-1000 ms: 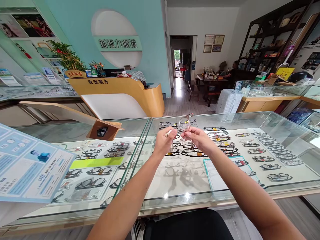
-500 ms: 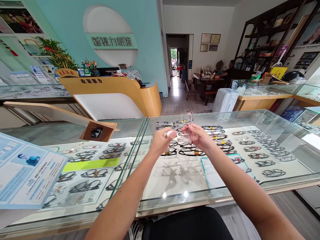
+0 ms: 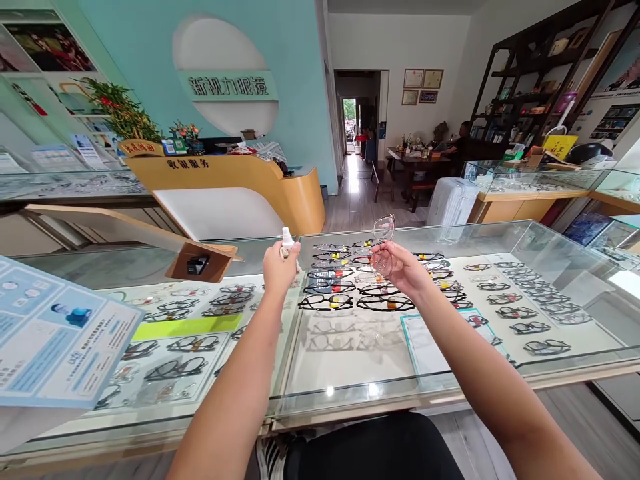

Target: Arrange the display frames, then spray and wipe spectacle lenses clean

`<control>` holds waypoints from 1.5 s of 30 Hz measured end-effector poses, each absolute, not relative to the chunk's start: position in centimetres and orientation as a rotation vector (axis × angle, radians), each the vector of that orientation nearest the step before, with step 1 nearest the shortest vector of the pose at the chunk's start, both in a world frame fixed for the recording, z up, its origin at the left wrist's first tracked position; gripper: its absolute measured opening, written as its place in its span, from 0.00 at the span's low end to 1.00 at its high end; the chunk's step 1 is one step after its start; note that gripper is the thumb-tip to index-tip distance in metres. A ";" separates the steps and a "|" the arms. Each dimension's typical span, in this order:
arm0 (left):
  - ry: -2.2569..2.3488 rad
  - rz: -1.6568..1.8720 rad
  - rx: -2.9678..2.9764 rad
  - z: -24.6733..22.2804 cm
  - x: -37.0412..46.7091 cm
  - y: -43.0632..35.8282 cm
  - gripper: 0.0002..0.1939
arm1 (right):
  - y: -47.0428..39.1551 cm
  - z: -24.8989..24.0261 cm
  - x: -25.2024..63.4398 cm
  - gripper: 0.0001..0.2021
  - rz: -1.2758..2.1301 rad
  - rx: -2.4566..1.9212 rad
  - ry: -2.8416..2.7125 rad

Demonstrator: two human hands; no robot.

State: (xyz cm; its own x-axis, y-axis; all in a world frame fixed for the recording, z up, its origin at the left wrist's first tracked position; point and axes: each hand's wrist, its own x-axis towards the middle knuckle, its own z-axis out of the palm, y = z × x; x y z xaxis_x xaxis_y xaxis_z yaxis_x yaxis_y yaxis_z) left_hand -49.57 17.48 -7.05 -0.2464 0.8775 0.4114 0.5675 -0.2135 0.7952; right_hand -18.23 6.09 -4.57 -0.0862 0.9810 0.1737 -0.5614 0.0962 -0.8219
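My left hand is closed around a small white spray bottle, its nozzle end pointing up above the fingers. In my right hand is a pair of thin-rimmed eyeglasses, pinched near the middle of the frame. One lens stands above the fingers and the other hangs to their left. Both hands are over the glass display case. Beneath them, behind the glass, lie rows of dark-framed eyeglasses with small yellow and red tags. A dark cleaning cloth or card with lettering shows among these rows.
A wooden stand and a blue-and-white leaflet occupy the left side of the counter. Beyond the case are a yellow cashier desk and a wrapped suitcase. A person sits at the back table.
My left hand has moved left, away from the eyeglasses, with the spray bottle now upright. My right hand has shifted slightly right, still holding the eyeglasses. The view has turned a little.
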 end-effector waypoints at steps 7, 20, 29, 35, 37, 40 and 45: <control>1.939 1.127 1.795 -8.5 -51.2 18.7 0.19 | 6.0 -4.1 -18.2 0.18 1.465 -0.573 -0.897; 1.989 0.900 1.802 -9.2 -51.0 18.9 0.16 | 6.0 -4.0 -18.5 0.20 1.475 -0.548 -0.847; 2.016 0.855 1.771 -8.0 -50.7 18.1 0.20 | 6.0 -4.0 -18.4 0.19 1.467 -0.554 -0.863; 1.975 1.608 1.523 -4.2 -51.3 16.7 0.20 | 6.1 -4.0 -18.1 0.20 1.472 -0.556 -0.842; 1.654 1.822 1.458 -2.8 -50.7 15.7 0.15 | 6.1 -4.0 -17.9 0.20 1.465 -0.556 -0.843; 1.133 1.794 1.351 -1.7 -48.2 13.7 0.25 | 6.1 -4.1 -17.7 0.19 1.446 -0.553 -0.854; 0.833 1.331 1.153 -2.1 -42.9 9.7 0.30 | 5.7 -4.0 -18.1 0.19 1.441 -0.557 -0.895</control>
